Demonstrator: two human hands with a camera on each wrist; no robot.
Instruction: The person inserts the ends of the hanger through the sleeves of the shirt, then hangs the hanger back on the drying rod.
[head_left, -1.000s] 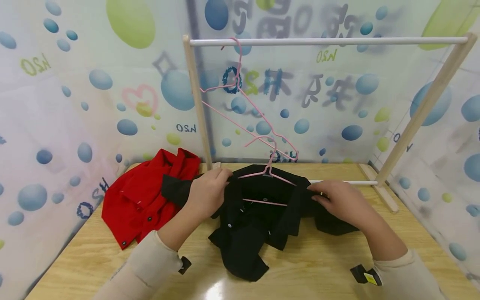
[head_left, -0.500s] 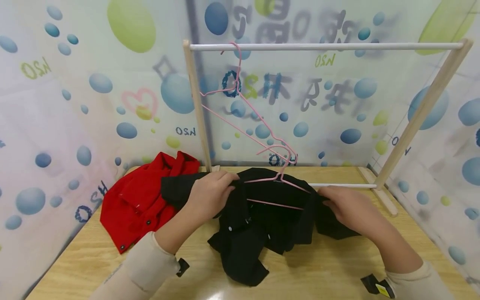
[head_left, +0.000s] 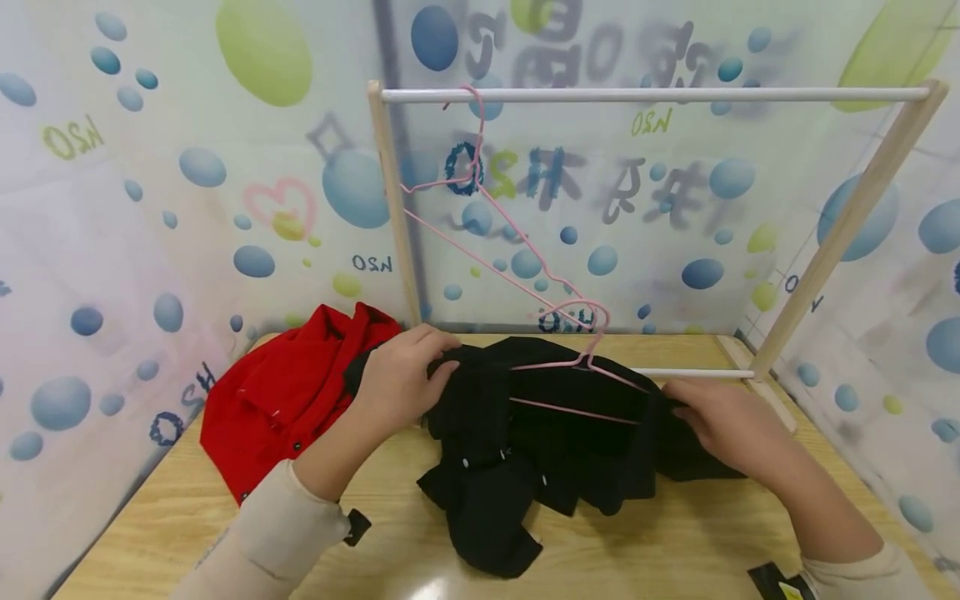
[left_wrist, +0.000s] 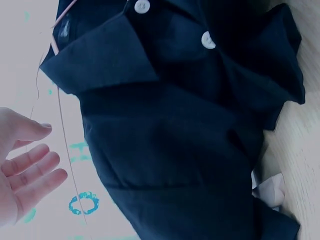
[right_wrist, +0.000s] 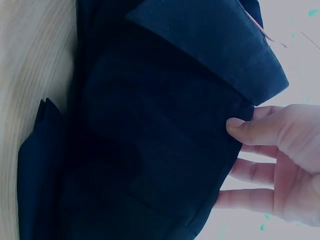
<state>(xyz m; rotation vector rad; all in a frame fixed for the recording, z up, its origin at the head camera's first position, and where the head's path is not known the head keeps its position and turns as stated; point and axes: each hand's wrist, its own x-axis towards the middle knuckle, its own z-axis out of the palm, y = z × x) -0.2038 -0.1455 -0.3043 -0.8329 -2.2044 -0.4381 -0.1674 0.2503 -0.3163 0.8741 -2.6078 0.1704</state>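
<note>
A black button-up shirt point(head_left: 487, 500) lies bunched on the table with a pink hanger point(head_left: 547, 365) inside its neck opening. The hanger's hook sticks up above the collar. My right hand point(head_left: 738, 425) pinches the shirt's shoulder, thumb on the near side and fingers behind the edge, as the right wrist view shows. At the other shoulder is my left hand point(head_left: 401, 379). Its fingers are loosely bent and apart from the cloth in the left wrist view. White buttons point(left_wrist: 208, 40) show on the shirt front.
A crumpled red garment point(head_left: 285, 392) lies on the wooden table point(head_left: 390, 533) at the left. Behind stands a rack with a white rail point(head_left: 652, 95) and wooden posts. A second pink hanger point(head_left: 516, 229) hangs from the rail's left end. A patterned curtain surrounds the table.
The hanger and the shirt's collar have shifted right with my right hand. My left hand has loosened from the left shoulder, and the left sleeve has slid off part of the red garment.
</note>
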